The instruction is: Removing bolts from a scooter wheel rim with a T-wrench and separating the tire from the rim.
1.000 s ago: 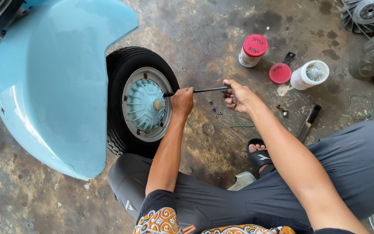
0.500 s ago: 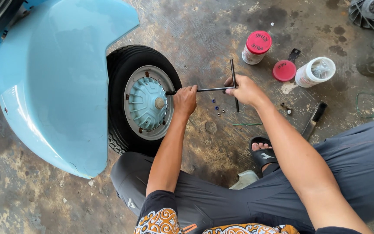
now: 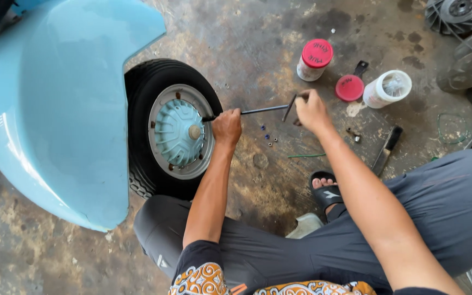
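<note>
Left hand: the left hand [image 3: 227, 127] was closed around the shaft of the T-handle wrench [image 3: 258, 111], close to the wheel [image 3: 173, 131].
Right hand: the right hand [image 3: 312, 111] gripped the crossbar.
Change: the crossbar had swung from upright half a second earlier to tilted, so the wrench was turning.
Wrench tip: seated at the wheel's rim.

The one head-worn camera looks steeply down, close over the wheel [image 3: 178, 134] and concrete floor [image 3: 258, 43].

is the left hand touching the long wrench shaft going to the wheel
Touching. The head view shows the left hand closed around the wrench shaft near the wheel, while the right hand grips the cross handle at the far end.
</note>
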